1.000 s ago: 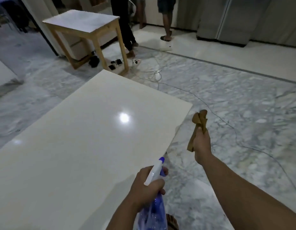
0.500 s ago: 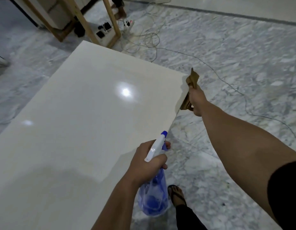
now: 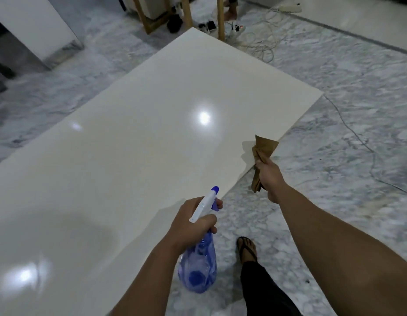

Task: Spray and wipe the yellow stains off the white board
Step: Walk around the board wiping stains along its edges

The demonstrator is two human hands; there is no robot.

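The big glossy white rectangular board (image 3: 134,142) is seen lying flat, filling most of the left and middle of the head view, with the grey-veined marble floor (image 3: 334,87) showing around it. A couple of ceiling-light reflections are picked up on its shine, and only a very faint yellowish tint can be made out near the middle, so the stains are honestly hard to tell.

At the board's right edge, a crumpled brown cloth (image 3: 264,148) is gripped in the right hand (image 3: 269,179), fingers curled tight around it. One bunched end sticks up over the board's edge and the other hangs below the fist; whether the board is actually touched by the cloth can't be told.

Closer in, a translucent blue plastic spray bottle with a white trigger head (image 3: 199,265) is held by the neck in the left hand (image 3: 191,222), fingers wrapped around it and the blue nozzle pointed up towards the board. The bottle is kept just off the board's near edge, over the floor.

A sandalled foot (image 3: 247,248) and a dark trouser leg are seen below. Farther back, pale wooden table legs (image 3: 186,12) and a tangle of white cables (image 3: 259,44) are visible.
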